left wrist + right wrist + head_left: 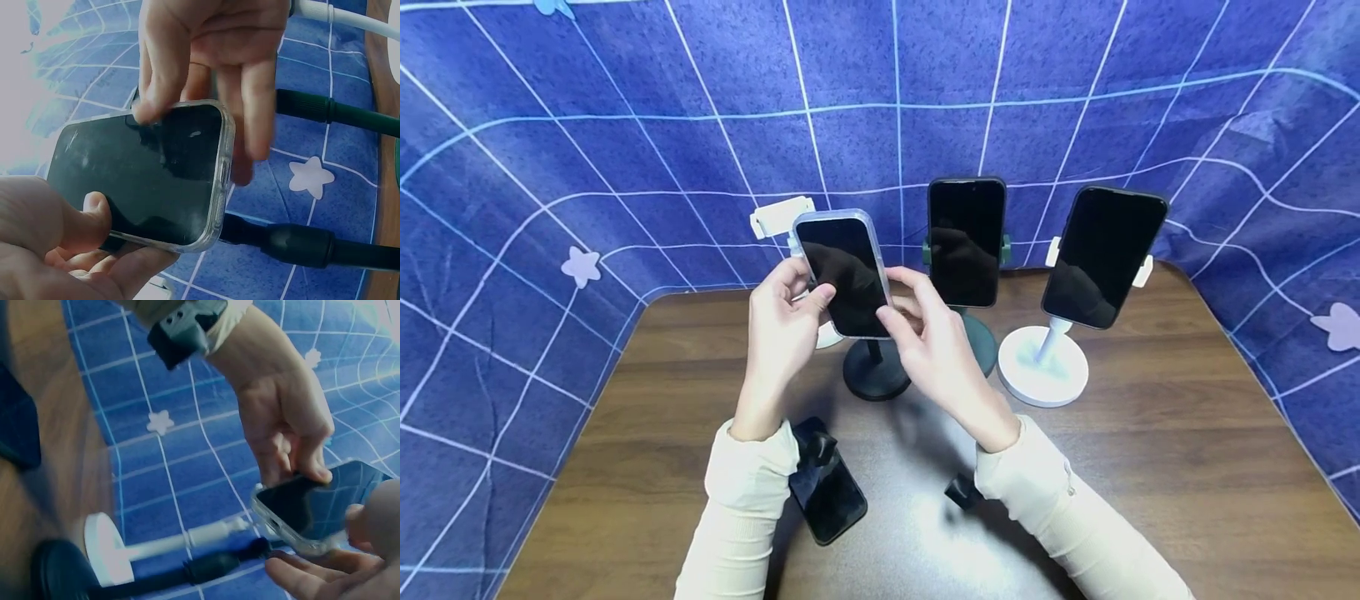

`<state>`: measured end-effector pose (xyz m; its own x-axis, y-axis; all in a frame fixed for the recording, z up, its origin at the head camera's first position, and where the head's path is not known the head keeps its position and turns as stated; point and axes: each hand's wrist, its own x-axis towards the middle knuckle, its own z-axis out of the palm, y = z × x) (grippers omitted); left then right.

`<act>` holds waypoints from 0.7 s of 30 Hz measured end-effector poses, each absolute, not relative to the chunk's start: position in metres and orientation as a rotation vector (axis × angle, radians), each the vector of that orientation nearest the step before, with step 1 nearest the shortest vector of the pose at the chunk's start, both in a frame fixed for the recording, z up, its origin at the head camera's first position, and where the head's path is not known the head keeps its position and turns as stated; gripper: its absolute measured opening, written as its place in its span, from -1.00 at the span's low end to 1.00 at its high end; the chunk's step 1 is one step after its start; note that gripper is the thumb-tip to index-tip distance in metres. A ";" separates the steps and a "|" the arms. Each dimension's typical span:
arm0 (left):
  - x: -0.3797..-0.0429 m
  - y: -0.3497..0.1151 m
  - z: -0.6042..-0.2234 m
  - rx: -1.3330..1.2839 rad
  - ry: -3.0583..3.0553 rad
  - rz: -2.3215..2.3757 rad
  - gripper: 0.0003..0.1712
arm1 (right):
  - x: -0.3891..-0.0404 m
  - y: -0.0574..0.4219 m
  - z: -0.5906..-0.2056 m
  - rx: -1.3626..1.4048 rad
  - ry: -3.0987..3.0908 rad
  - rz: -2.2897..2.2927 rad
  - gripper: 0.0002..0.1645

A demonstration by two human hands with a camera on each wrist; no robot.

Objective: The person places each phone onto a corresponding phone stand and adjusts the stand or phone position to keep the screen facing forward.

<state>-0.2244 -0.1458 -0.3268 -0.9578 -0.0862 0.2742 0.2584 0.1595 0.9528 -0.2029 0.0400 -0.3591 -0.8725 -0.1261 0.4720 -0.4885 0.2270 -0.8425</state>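
Note:
A smartphone (844, 271) in a clear case is held up, screen toward me, in front of a stand with a round black base (876, 371). My left hand (785, 323) grips its left edge, thumb on the screen and fingers behind. At the lower right edge, my right hand (934, 337) pinches it between thumb and fingers. The left wrist view shows the clear case (220, 187) and a black stand neck (300, 245) beyond the phone. Whether the phone touches the stand's holder is hidden.
Two dark phones sit upright, one on a green stand (979, 342), one on a white stand (1043, 367). A white holder (781, 217) rises behind my left hand. Another phone (831, 500) lies on the wooden table (655, 433) by my left sleeve. Blue gridded cloth (850, 75) hangs behind.

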 end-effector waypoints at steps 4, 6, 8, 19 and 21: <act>-0.225 -0.150 -0.327 -0.170 -2.170 -1.877 -0.80 | -0.204 0.046 -0.356 0.622 -2.163 1.510 -0.65; -0.225 -0.152 -0.326 -0.179 -2.170 -1.879 -0.76 | -0.205 0.046 -0.353 0.636 -2.116 1.471 -0.67; -0.225 -0.153 -0.326 -0.188 -2.175 -1.880 -0.75 | -0.208 0.044 -0.352 0.649 -2.083 1.487 -0.64; -0.226 -0.151 -0.328 -0.222 -2.139 -1.968 -0.72 | -0.227 0.036 -0.356 0.737 -1.924 1.629 -0.63; -0.226 -0.151 -0.329 -0.234 -2.136 -1.974 -0.70 | -0.229 0.036 -0.357 0.768 -1.898 1.595 -0.64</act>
<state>-0.2263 -0.1510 -0.3286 -0.9624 -0.0342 0.2695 0.2659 0.0838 0.9604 -0.2290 0.0357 -0.3565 -0.6923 -0.0824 0.7169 -0.7203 0.1371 -0.6799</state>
